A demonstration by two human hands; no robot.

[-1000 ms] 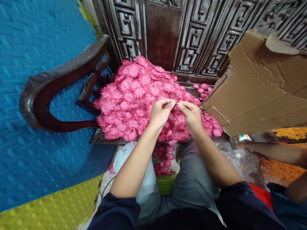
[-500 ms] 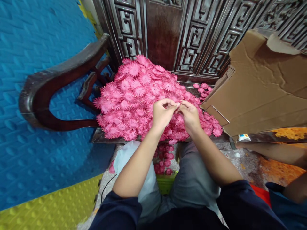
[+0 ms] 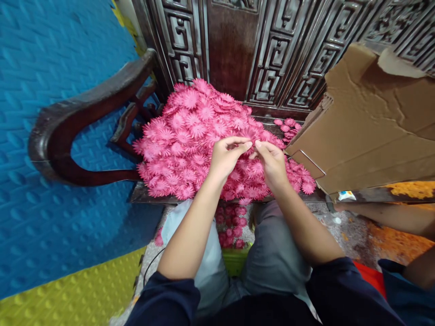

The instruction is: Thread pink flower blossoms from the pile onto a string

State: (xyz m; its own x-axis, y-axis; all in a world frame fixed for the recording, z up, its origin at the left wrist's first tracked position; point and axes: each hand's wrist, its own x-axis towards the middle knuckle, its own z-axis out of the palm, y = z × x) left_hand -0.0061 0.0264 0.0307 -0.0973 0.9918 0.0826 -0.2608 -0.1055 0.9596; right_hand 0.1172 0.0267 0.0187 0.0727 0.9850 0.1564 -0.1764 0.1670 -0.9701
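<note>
A large heap of pink artificial flowers (image 3: 190,131) lies on a dark wooden bench. Over its right half, my left hand (image 3: 228,156) is closed in a pinch, thumb against the fingers. My right hand (image 3: 273,163) pinches close beside it, with a small gap between the fingertips. A deeper pink flower head (image 3: 249,134) shows at the fingertips of both hands and appears held between them. Its centre is partly hidden by my fingers.
A curved wooden armrest (image 3: 50,140) stands at the left, against blue mats (image 3: 30,217). A cardboard box (image 3: 374,131) sits at the right. Small pink flowers (image 3: 234,222) lie below the bench edge, above a green container (image 3: 234,261). Another person's limb (image 3: 390,215) reaches in from the right.
My hands have drawn slightly apart, the left one shifting a little leftward and the right one a little rightward. The heap looks the same.
</note>
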